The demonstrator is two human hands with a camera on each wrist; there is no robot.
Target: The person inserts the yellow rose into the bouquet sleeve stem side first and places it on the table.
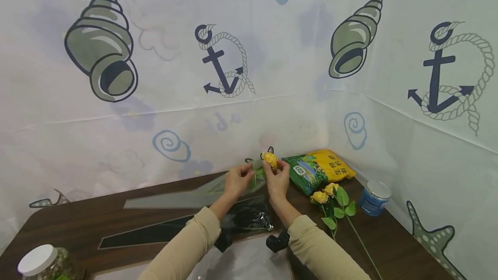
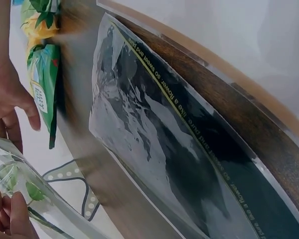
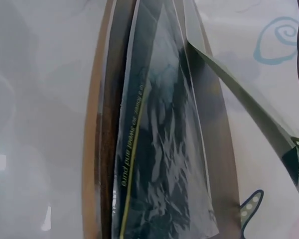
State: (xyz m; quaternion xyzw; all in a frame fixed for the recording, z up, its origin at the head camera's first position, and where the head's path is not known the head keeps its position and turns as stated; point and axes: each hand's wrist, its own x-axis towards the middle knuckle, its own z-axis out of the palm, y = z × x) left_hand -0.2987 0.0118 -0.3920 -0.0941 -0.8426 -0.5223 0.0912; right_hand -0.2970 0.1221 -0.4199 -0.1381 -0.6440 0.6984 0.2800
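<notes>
Observed both forearms reaching forward over the black bag [image 1: 249, 213], wrists raised, with hands close together just behind it. Noted left hand [image 1: 238, 181] with thumb and fingertips pinching the clear bag [image 1: 219, 185]. Noted right hand [image 1: 277, 178] pointing upward, thumb beside the yellow rose [image 1: 269, 159]; cannot tell of its grip whether pinching bloom, film or neither. Located the rose above and behind the black bag, at the clear bag's wide end.

Recorded clear bag as thin, glossy and tapering, trailing left behind the black bag. Recorded black bag as flat and wedge-shaped, crinkled at the wide end, on the wood-grain table [image 1: 89, 211]. Found loose yellow roses [image 1: 327, 191] and a green-and-yellow packet [image 1: 307, 172] right of it.

Read yellow lettering, "so sweet and pure", on the black bag in both wrist views; illegible from the head. Saw leaves [image 2: 35, 191] inside the clear bag plainly in the left wrist view. Found the white-lidded jar [image 1: 50, 262], left of the black bag and nearer, in the head view only.
</notes>
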